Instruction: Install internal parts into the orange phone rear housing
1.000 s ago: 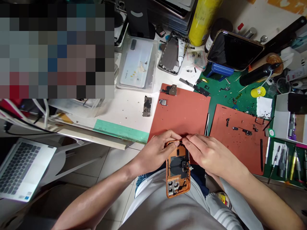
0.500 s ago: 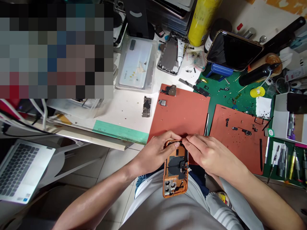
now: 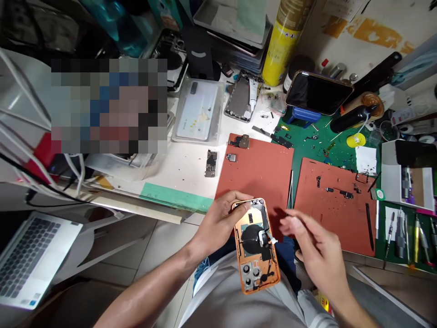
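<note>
An orange phone housing (image 3: 257, 264) with three camera rings at its lower end hangs over my lap, its inner side facing up. My left hand (image 3: 221, 216) grips its upper left edge, thumb across the top corner. To the right of the housing, off its edge, is my right hand (image 3: 312, 241), with thumb and fingertips pinched together. Whatever those fingertips may hold is too small to make out. Inside the housing are a dark round pad and a white-and-silver flex part (image 3: 268, 238) near the right side.
Beyond my hands lies a red mat (image 3: 256, 177) with small phone parts. A second red mat (image 3: 334, 218) on the right carries small parts and a black stick. Tweezers (image 3: 291, 189) lie between them. A circuit board (image 3: 210, 163) rests left; tools (image 3: 403, 232) stand far right.
My right hand has come away from the housing's top edge and moved right and down. The housing has tilted slightly, still in my left hand. The camera view has shifted.
</note>
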